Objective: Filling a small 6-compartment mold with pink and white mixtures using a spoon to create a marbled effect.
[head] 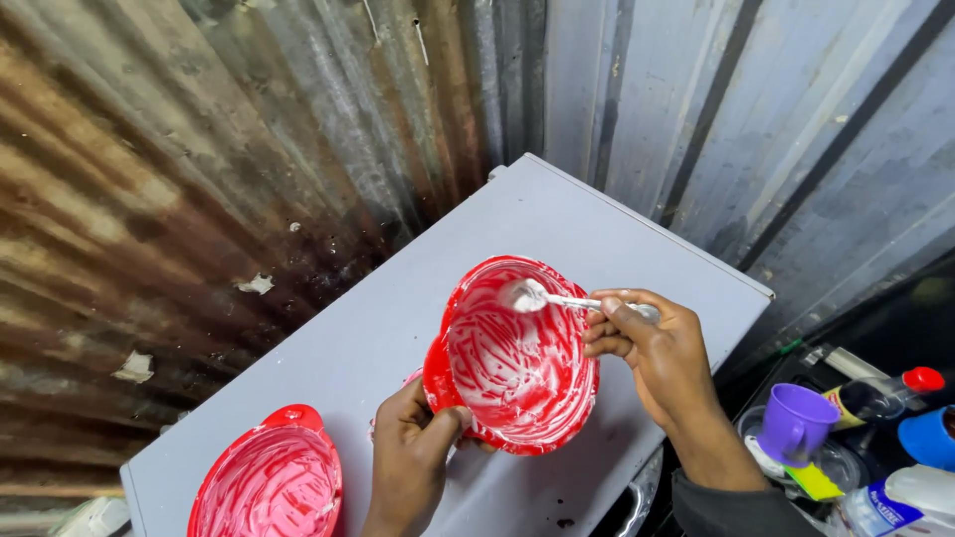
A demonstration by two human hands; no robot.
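Left hand (pixel 413 452) clamps the tilted red bowl (pixel 512 353) by its rim, right hand (pixel 652 348) pinches the spoon (pixel 542 297) — best w/ bowl held steady, scraping downward strokes.

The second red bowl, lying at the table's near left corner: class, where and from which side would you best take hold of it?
Probably by the small tab handle at the far rim of the second red bowl, coming from above: it juts clear, while the inside is smeared white.

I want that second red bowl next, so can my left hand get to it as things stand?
Probably not yet: the left hand is gripping the tilted red bowl. The second red bowl sits close beside it, nothing between.
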